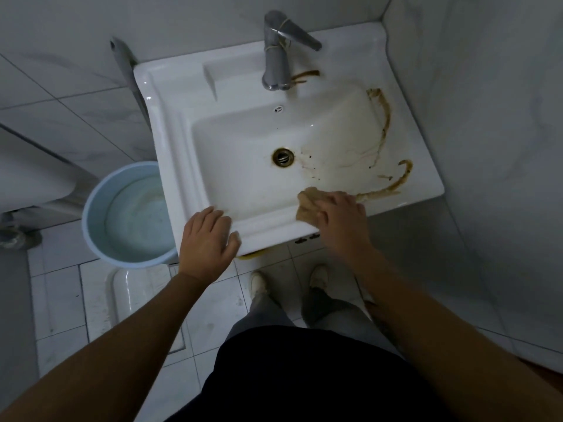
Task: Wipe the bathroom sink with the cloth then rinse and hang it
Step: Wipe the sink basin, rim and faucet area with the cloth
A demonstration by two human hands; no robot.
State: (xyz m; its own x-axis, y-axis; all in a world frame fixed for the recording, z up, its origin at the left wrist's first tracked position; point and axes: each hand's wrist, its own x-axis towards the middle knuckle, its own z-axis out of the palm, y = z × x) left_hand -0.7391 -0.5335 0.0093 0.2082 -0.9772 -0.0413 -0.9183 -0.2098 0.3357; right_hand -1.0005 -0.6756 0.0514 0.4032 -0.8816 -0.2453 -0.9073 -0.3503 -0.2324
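Note:
A white sink (182, 141) fills the upper middle of the head view, with a drain (283, 157) in its basin and a chrome tap (277, 53) at the back. Brown streaks (387, 117) run along the right rim and down the basin's right side. A tan cloth (306, 205) lies bunched on the front rim, at the right. My right hand (341, 217) presses on the cloth with fingers curled over it. My left hand (207, 239) rests on the front rim at the left, fingers relaxed, holding nothing.
A light blue bucket (91, 214) with water stands on the floor left of the sink. A grey handle (128, 74) leans against the wall behind the sink's left corner. Tiled walls close in at the back and right. My feet (259, 283) stand on white floor tiles.

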